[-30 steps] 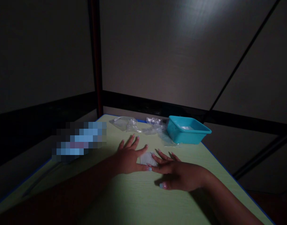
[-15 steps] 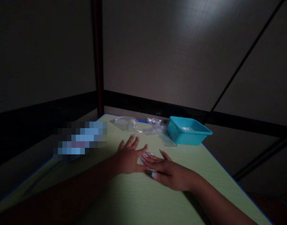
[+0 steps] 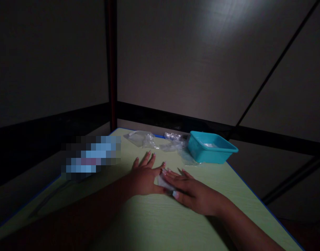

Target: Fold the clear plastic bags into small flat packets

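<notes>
A small whitish, filmy piece (image 3: 163, 182), perhaps a plastic packet, lies flat on the table between my hands. My left hand (image 3: 145, 178) rests palm down at its left edge, fingers spread and the thumb along its near side. Across its right part lies my right hand (image 3: 190, 191), fingers stretched out flat and hiding much of it. Both hands are open and neither grips anything. The piece's exact kind cannot be made out.
Crumpled clear plastic bags (image 3: 149, 140) lie along the far edge of the pale green table (image 3: 160, 223). A turquoise basin (image 3: 209, 151) with something whitish inside stands at the far right. A blurred-out device (image 3: 93, 155) with a cable is on the left.
My right hand has slid slightly to the right over the whitish piece, which now looks flatter and shows more of its surface. My left hand stays nearly in place.
</notes>
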Demonstrator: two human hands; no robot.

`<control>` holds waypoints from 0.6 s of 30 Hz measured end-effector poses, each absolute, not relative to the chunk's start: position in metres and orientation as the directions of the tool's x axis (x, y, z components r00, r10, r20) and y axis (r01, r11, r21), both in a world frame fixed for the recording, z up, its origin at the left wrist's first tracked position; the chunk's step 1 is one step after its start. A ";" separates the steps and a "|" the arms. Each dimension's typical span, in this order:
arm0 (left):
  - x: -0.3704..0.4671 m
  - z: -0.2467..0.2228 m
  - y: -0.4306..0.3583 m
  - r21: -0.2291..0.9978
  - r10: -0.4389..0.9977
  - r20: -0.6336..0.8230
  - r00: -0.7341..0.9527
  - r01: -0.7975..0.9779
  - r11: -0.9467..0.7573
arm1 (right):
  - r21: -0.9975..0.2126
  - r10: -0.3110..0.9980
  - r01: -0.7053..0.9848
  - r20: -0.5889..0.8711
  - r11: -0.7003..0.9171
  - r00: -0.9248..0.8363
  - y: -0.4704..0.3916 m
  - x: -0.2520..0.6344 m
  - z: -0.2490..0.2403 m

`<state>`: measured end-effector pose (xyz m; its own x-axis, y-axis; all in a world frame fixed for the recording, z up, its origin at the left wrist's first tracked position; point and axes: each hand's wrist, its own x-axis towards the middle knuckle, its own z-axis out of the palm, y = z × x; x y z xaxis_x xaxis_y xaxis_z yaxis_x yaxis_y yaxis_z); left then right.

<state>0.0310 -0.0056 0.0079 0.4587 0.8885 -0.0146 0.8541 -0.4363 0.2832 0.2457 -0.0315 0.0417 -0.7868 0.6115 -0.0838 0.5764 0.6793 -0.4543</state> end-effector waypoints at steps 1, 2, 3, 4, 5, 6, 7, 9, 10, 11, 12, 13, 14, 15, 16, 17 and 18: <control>0.031 0.007 -0.006 0.283 0.889 -0.011 0.457 0.854 -0.436 | -0.474 0.587 0.551 -0.085 0.687 -0.805 -0.033 0.243 0.042; 0.031 0.007 -0.006 0.282 0.890 -0.009 0.456 0.855 -0.436 | -0.486 0.569 0.534 -0.088 0.692 -0.817 -0.034 0.240 0.042; 0.031 0.007 -0.006 0.281 0.890 -0.008 0.455 0.855 -0.435 | -0.491 0.560 0.527 -0.092 0.694 -0.823 -0.035 0.238 0.042; 0.031 0.006 -0.006 0.283 0.891 -0.007 0.455 0.855 -0.435 | -0.488 0.560 0.528 -0.094 0.695 -0.823 -0.034 0.237 0.041; 0.031 0.006 -0.006 0.285 0.891 -0.005 0.454 0.855 -0.434 | -0.481 0.567 0.535 -0.093 0.694 -0.819 -0.034 0.238 0.039; 0.031 0.006 -0.005 0.288 0.891 -0.005 0.454 0.854 -0.434 | -0.472 0.577 0.546 -0.092 0.693 -0.812 -0.032 0.239 0.038; 0.031 0.006 -0.005 0.290 0.891 -0.007 0.454 0.853 -0.433 | -0.461 0.589 0.559 -0.092 0.689 -0.803 -0.030 0.240 0.036; 0.031 0.007 -0.005 0.294 0.890 -0.013 0.456 0.853 -0.432 | -0.438 0.614 0.587 -0.095 0.681 -0.783 -0.026 0.245 0.033; 0.031 0.007 -0.005 0.294 0.889 -0.018 0.457 0.852 -0.432 | -0.425 0.626 0.601 -0.097 0.676 -0.773 -0.024 0.247 0.032; 0.032 0.008 -0.005 0.294 0.889 -0.021 0.457 0.853 -0.432 | -0.412 0.637 0.614 -0.100 0.673 -0.765 -0.023 0.249 0.031; 0.032 0.008 -0.005 0.294 0.889 -0.025 0.458 0.853 -0.432 | -0.399 0.646 0.627 -0.104 0.669 -0.756 -0.021 0.250 0.030; 0.032 0.009 -0.006 0.292 0.888 -0.027 0.458 0.854 -0.431 | -0.388 0.656 0.638 -0.106 0.665 -0.748 -0.021 0.251 0.030; 0.032 0.010 -0.006 0.290 0.889 -0.029 0.457 0.855 -0.430 | -0.377 0.663 0.648 -0.108 0.662 -0.741 -0.020 0.252 0.029; 0.032 0.010 -0.006 0.288 0.889 -0.031 0.456 0.856 -0.429 | -0.368 0.670 0.656 -0.108 0.659 -0.734 -0.020 0.253 0.029; 0.032 0.011 -0.007 0.287 0.890 -0.033 0.455 0.857 -0.427 | -0.358 0.677 0.663 -0.106 0.657 -0.728 -0.020 0.253 0.029; 0.032 0.011 -0.007 0.286 0.891 -0.034 0.453 0.859 -0.425 | -0.350 0.684 0.670 -0.103 0.655 -0.722 -0.020 0.254 0.029; 0.032 0.011 -0.007 0.287 0.891 -0.037 0.452 0.859 -0.424 | -0.342 0.689 0.675 -0.099 0.654 -0.718 -0.020 0.255 0.029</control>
<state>0.0319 -0.0068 0.0113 0.4517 0.8914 -0.0367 0.8593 -0.4236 0.2866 0.2546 -0.0200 0.0286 -0.7180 0.6890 -0.0990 0.6747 0.6539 -0.3424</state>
